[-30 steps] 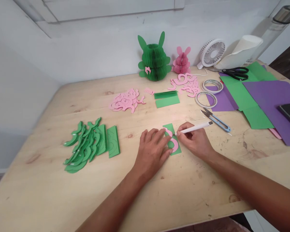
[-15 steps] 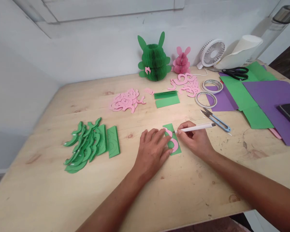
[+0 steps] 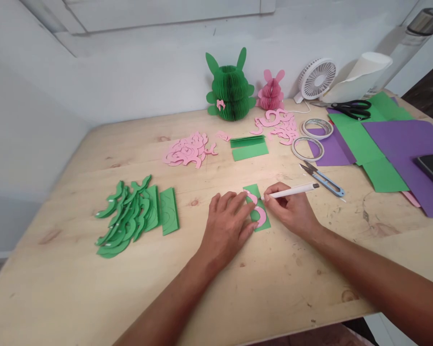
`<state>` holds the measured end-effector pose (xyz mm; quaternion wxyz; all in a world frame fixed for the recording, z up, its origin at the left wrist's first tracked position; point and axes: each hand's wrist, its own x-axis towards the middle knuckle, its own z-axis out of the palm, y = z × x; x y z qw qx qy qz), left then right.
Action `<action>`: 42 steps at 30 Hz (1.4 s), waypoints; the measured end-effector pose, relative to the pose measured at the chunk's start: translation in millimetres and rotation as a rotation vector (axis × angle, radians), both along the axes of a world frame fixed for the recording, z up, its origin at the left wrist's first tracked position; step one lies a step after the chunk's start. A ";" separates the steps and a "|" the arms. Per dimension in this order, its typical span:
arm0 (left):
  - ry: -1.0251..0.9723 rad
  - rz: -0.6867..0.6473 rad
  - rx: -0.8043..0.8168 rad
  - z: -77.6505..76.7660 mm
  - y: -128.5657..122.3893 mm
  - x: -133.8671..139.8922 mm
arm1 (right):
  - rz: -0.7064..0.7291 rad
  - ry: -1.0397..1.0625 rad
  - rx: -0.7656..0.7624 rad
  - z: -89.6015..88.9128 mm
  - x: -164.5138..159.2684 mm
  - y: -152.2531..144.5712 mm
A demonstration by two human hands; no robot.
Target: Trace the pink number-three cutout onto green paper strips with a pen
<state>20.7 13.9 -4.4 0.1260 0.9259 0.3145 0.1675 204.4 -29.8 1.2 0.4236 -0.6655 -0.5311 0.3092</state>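
A small green paper rectangle (image 3: 251, 188) lies on the table with a curved pink paper template (image 3: 261, 217) on top of it. My left hand (image 3: 228, 218) rests palm down over their left side, fingers stretched out, fingertips pressing the pink pieces flat. Part of the template is hidden beneath those fingers. My right hand (image 3: 292, 209) grips a white pen (image 3: 292, 191), its tip at the template's upper right edge. Left of my hands sit a green rectangle with drawn outlines (image 3: 169, 211) and a heap of cut green curved pieces (image 3: 126, 221).
Pink cutouts (image 3: 187, 150) and folded green strips (image 3: 250, 152) lie farther back. Blue thread snips (image 3: 324, 180), tape rolls (image 3: 308, 149) and black scissors (image 3: 351, 108) are at right, near purple sheets (image 3: 407, 144). A green paper bunny (image 3: 231, 93) and a fan (image 3: 316, 79) stand by the wall.
The pen has shifted slightly, its tip still by the upper pink shape's right edge. My left hand stays in place.
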 end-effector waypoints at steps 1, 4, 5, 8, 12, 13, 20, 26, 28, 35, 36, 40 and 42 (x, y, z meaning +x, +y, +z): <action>0.002 0.000 -0.001 0.3 -0.1 0.0 | 0.001 -0.006 0.001 -0.1 0.0 0.2; 0.004 0.001 -0.007 1.0 0.0 0.2 | 0.005 -0.018 -0.004 0.0 0.0 0.1; 0.004 0.001 -0.008 1.1 0.0 0.4 | 0.006 -0.020 -0.006 0.1 0.0 0.0; 0.003 0.002 0.002 1.0 0.1 0.7 | 0.012 -0.022 -0.008 0.9 -0.2 -0.5; 0.003 0.004 -0.003 0.9 -0.1 0.8 | 0.010 -0.026 -0.025 2.8 -0.3 -0.6; 0.004 0.004 -0.007 1.0 -0.2 0.8 | 0.006 -0.027 -0.028 3.2 -0.4 -0.5; 0.004 -0.002 -0.009 1.7 -0.4 0.4 | 0.003 -0.007 -0.017 2.6 -0.3 -0.4; 0.007 0.003 -0.008 0.9 -0.3 0.6 | 0.019 -0.031 -0.030 1.2 0.6 -1.4; 0.007 0.002 -0.011 0.8 -0.2 0.7 | 0.022 -0.017 -0.034 1.5 0.7 -1.3; 0.001 0.000 0.002 1.1 0.0 1.0 | 0.016 -0.032 -0.014 1.8 -0.2 -1.4; 0.001 0.000 0.004 1.1 0.0 0.9 | 0.018 -0.028 -0.015 1.7 -0.4 -1.7; 0.003 -0.001 0.003 1.0 0.0 0.6 | 0.030 -0.012 -0.034 2.3 -0.9 -2.5; 0.002 -0.001 0.000 1.1 -0.1 0.8 | 0.042 -0.011 -0.042 2.2 -0.6 -2.4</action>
